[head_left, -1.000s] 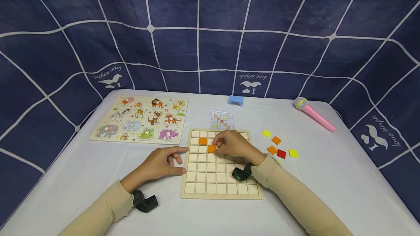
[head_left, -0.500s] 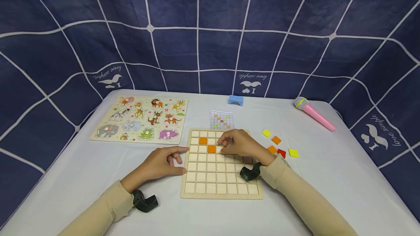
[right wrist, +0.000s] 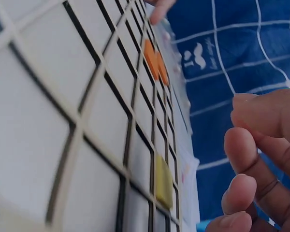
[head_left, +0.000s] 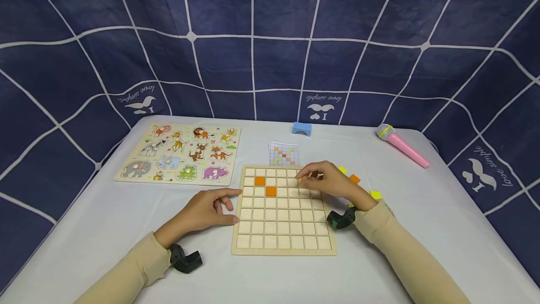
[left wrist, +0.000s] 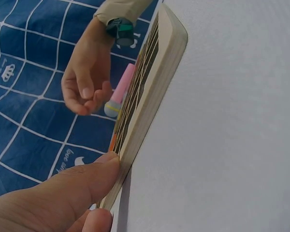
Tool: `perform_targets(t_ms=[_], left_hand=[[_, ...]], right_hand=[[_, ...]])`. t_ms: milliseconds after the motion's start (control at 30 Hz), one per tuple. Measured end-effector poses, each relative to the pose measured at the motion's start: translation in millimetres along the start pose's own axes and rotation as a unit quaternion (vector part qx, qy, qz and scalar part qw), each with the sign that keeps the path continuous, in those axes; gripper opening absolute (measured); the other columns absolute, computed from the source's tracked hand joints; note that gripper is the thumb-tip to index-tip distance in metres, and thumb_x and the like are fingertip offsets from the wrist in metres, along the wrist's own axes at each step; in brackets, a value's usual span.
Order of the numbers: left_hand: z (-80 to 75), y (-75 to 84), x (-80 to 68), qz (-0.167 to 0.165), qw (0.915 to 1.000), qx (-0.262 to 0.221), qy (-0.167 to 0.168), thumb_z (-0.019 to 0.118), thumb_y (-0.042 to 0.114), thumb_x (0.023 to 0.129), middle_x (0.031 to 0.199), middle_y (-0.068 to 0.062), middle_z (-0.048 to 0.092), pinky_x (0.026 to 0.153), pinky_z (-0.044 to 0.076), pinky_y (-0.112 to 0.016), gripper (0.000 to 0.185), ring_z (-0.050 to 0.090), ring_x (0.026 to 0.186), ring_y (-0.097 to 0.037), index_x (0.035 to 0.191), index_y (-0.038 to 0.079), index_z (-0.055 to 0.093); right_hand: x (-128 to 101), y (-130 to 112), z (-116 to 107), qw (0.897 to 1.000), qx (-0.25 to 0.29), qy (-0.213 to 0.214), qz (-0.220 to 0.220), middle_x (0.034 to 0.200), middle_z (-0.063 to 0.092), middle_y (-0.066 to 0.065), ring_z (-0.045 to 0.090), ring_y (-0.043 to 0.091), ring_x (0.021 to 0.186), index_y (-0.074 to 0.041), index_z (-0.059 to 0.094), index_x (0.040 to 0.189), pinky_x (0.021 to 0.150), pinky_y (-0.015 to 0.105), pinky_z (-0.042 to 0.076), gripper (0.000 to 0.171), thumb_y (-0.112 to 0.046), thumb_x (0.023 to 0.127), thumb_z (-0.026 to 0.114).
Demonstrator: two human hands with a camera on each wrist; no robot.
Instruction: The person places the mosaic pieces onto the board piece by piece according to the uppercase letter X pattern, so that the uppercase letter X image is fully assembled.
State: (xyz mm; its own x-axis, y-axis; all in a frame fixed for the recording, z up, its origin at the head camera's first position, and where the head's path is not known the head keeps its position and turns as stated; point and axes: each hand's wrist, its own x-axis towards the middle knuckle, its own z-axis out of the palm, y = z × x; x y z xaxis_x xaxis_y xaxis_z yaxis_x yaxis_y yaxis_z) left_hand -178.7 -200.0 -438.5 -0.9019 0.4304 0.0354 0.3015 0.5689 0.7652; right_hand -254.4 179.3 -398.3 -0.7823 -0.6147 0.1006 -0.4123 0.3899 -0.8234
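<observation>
Grid board (head_left: 283, 229): wooden tray of square cells, lying flat on the white table (head_left: 105, 229) in front of me, near the middle.
Left hand (head_left: 206, 210): I see it resting on the table at the board's left edge, fingers relaxed, fingertips touching the rim; the left wrist view shows a fingertip (left wrist: 104, 166) pressed against the board's side. It holds nothing.
Right hand (head_left: 333, 184): hovers over the board's far right cells, fingers loosely curled with thumb and forefinger close together. I cannot tell whether it pinches anything.
Yellow tile (right wrist: 163, 187): seated in a cell just beside the right hand's fingertips, seen in the right wrist view.
Orange tiles (head_left: 265, 186): two, set diagonally in the board's far left part, corner to corner.
Loose tiles (head_left: 364, 186): yellow and orange squares on the table just right of the board, partly hidden by the right hand.
Pattern card (head_left: 284, 154): small printed grid, just beyond the board's far edge.
Animal puzzle (head_left: 181, 154): flat board, far left.
Blue block (head_left: 302, 128): far, centre.
Pink toy microphone (head_left: 402, 145): far right, lying on the table.
</observation>
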Motion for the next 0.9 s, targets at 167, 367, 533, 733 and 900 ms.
perform_targets(t_ms=[167, 367, 533, 733, 900], left_hand=[[-0.1, 0.3, 0.2, -0.004, 1.0000, 0.001, 0.000, 0.096, 0.026, 0.082, 0.090, 0.009, 0.069, 0.061, 0.045, -0.025, 0.067, 0.058, 0.066, -0.008, 0.141, 0.005, 0.071], [-0.1, 1.2, 0.3, -0.007, 1.0000, 0.000, -0.002, 0.095, 0.026, 0.082, 0.090, 0.009, 0.069, 0.061, 0.045, -0.025, 0.067, 0.058, 0.067, -0.008, 0.141, 0.005, 0.071], [-0.3, 1.2, 0.4, -0.006, 1.0000, 0.001, -0.003, 0.095, 0.027, 0.083, 0.090, 0.008, 0.069, 0.061, 0.045, -0.025, 0.068, 0.058, 0.067, -0.008, 0.141, 0.004, 0.070], [-0.6, 0.5, 0.3, -0.006, 1.0000, 0.002, -0.003, 0.095, 0.027, 0.083, 0.091, 0.008, 0.068, 0.061, 0.045, -0.025, 0.068, 0.059, 0.067, -0.008, 0.141, 0.004, 0.070], [-0.5, 0.2, 0.3, -0.006, 1.0000, 0.001, -0.003, 0.096, 0.026, 0.083, 0.091, 0.008, 0.068, 0.061, 0.045, -0.025, 0.068, 0.058, 0.067, -0.008, 0.141, 0.004, 0.070]], right_hand=[[-10, 8, -14, 0.999, 0.009, 0.035, 0.020, 0.098, 0.075, 0.008, 0.058, 0.016, 0.081, 0.005, 0.079, 0.113, 0.071, 0.027, 0.047, 0.015, -0.001, 0.100, 0.073], [-21, 14, -34, 0.996, -0.010, 0.075, 0.050, 0.100, 0.074, 0.007, 0.061, 0.019, 0.086, 0.006, 0.078, 0.116, 0.073, 0.028, 0.050, 0.019, -0.003, 0.100, 0.071], [-27, 21, -49, 0.993, -0.012, 0.095, 0.071, 0.105, 0.075, 0.016, 0.060, 0.020, 0.084, 0.007, 0.076, 0.120, 0.064, 0.027, 0.049, 0.022, -0.004, 0.102, 0.071], [-31, 34, -62, 0.986, -0.018, 0.121, 0.110, 0.111, 0.074, 0.023, 0.058, 0.023, 0.089, 0.008, 0.075, 0.122, 0.063, 0.027, 0.049, 0.024, -0.006, 0.103, 0.071], [-33, 45, -66, 0.981, -0.041, 0.137, 0.132, 0.113, 0.074, 0.025, 0.057, 0.024, 0.084, 0.009, 0.075, 0.121, 0.062, 0.024, 0.049, 0.022, -0.002, 0.104, 0.069]])
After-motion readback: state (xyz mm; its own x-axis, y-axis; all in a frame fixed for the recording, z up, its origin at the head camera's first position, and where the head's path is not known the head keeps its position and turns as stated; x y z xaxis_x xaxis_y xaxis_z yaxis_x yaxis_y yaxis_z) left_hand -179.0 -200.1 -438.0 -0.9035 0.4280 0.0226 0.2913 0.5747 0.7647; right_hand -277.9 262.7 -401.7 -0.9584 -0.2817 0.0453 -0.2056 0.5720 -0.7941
